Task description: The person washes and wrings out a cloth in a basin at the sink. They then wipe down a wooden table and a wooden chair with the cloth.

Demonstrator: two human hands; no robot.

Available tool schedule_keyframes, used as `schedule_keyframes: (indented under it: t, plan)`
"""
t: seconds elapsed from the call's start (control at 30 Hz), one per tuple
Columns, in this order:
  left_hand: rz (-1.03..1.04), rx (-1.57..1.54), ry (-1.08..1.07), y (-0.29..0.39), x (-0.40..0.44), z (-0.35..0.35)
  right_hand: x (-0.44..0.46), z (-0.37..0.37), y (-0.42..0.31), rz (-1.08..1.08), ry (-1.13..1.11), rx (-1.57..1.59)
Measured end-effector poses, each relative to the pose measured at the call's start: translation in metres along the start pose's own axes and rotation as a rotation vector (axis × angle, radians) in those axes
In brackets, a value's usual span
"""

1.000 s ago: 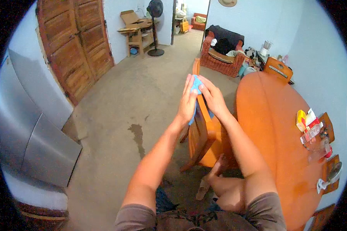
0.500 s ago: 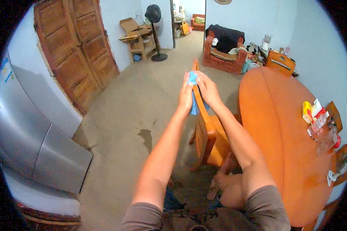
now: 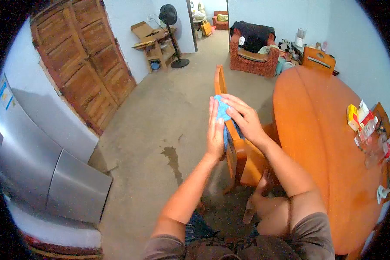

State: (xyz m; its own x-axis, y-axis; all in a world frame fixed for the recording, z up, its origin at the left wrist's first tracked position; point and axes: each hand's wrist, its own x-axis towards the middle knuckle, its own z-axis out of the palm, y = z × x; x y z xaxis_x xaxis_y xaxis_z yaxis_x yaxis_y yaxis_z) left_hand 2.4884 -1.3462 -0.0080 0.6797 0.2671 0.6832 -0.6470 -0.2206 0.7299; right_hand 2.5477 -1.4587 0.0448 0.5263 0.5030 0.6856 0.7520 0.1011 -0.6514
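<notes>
A blue cloth (image 3: 221, 107) is folded over the top rail of an orange-brown wooden chair (image 3: 234, 130). My left hand (image 3: 215, 132) presses the cloth from the left side of the rail, fingers together and pointing away from me. On the rail's right side, my right hand (image 3: 243, 116) grips the cloth, its fingers bent over the top. Part of the cloth hangs below, between my hands and along the chair back. The chair's seat (image 3: 253, 167) shows to the right of the back, beside my leg.
An oval wooden table (image 3: 307, 143) fills the right, bearing a yellow box (image 3: 353, 117) and a clear plastic bottle (image 3: 367, 129). A silver fridge (image 3: 39, 151) stands left, near wooden doors (image 3: 82, 60). Further off are a standing fan (image 3: 173, 37) and a red armchair (image 3: 253, 60). A wet patch (image 3: 172, 160) marks the floor.
Both hands have slid the cloth along the chair's top rail toward me, uncovering more of its far end. The camera view has shifted slightly.
</notes>
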Motion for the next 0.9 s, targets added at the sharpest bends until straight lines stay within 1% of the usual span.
schedule_keyframes:
  t: [0.2, 0.3, 0.33, 0.47, 0.53, 0.57, 0.63, 0.7, 0.77, 0.9]
  plan:
    - [-0.075, -0.063, -0.059, -0.026, 0.053, -0.017, 0.045, 0.009, 0.045, -0.045, 0.081, -0.073]
    - [-0.194, -0.161, -0.070, -0.040, 0.083, -0.023, 0.067, 0.011, 0.063, 0.024, 0.112, -0.053]
    - [-0.260, -0.218, -0.052, -0.047, 0.092, -0.023, 0.074, 0.012, 0.077, 0.049, 0.127, -0.101]
    - [-0.299, -0.235, -0.114, -0.071, 0.125, -0.030, 0.100, 0.018, 0.122, 0.065, 0.193, -0.069]
    - [-0.325, -0.273, -0.124, -0.084, 0.139, -0.029, 0.112, 0.018, 0.134, 0.018, 0.241, -0.169]
    - [-0.347, -0.318, -0.133, -0.091, 0.146, -0.028, 0.115, 0.018, 0.140, 0.024, 0.247, -0.165]
    - [-0.381, -0.339, -0.140, -0.103, 0.160, -0.024, 0.121, 0.013, 0.143, 0.101, 0.281, -0.279]
    - [-0.420, -0.363, -0.147, -0.110, 0.167, -0.025, 0.130, 0.014, 0.149, 0.104, 0.295, -0.235]
    - [-0.385, -0.332, -0.128, -0.108, 0.168, -0.023, 0.130, 0.016, 0.155, 0.108, 0.308, -0.187]
    - [-0.395, -0.333, -0.090, -0.102, 0.160, -0.014, 0.124, 0.016, 0.150, 0.111, 0.337, -0.176]
